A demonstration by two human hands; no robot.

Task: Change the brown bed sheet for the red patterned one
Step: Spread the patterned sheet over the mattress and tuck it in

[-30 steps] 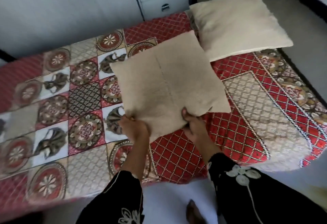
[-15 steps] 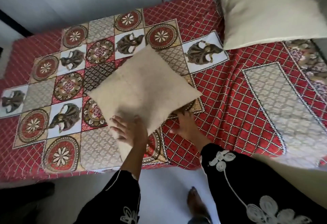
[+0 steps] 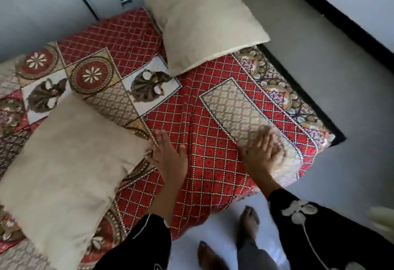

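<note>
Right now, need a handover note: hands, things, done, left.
Left hand: open, empty, beside a corner of the near pillow.
Right hand: open, blurred, over the red patterned sheet.
Sheet is spread out; near pillow lies on it, far pillow at its far corner.
Brown sheet not in view.
Left: probably smoothing the sheet and placing the near pillow.

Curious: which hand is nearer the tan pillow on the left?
Left. The left hand is at the tan pillow's corner; the right hand is farther right, over the red sheet.
</note>
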